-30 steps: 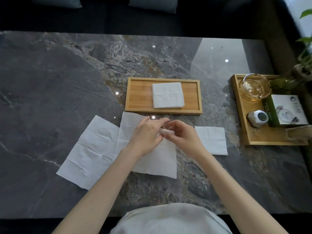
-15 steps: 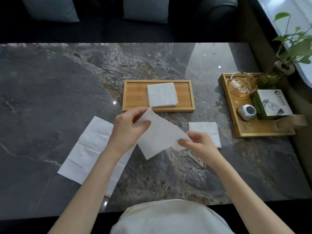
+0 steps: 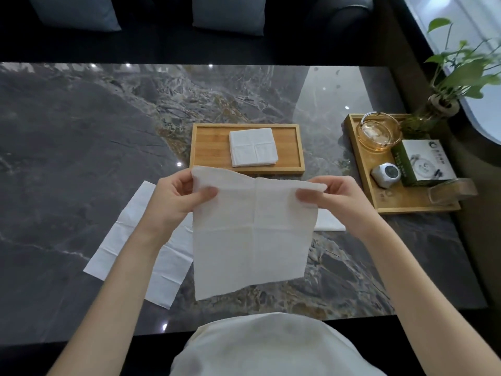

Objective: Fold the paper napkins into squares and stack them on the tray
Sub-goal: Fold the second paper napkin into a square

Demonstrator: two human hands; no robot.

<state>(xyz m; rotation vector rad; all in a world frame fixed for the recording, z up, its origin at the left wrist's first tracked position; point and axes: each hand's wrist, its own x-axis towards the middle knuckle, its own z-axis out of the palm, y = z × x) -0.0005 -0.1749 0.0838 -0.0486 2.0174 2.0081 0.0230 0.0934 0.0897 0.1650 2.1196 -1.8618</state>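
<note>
A white paper napkin hangs unfolded in the air over the table's near half, its crease lines showing. My left hand pinches its top left corner and my right hand pinches its top right corner. Behind it stands a wooden tray with a folded square napkin lying on it. Another unfolded napkin lies flat on the table at the left, partly under my left forearm. A folded napkin lies on the table at the right, mostly hidden by my right hand.
The table is dark marble. A second wooden tray at the right carries a glass ashtray, a green and white box and a small white device. A potted plant stands at the far right. A sofa with cushions lies beyond.
The napkin was lifted off the table and spread wide. My hands moved apart, each to a top corner, and the sheet now hangs flat between them.
</note>
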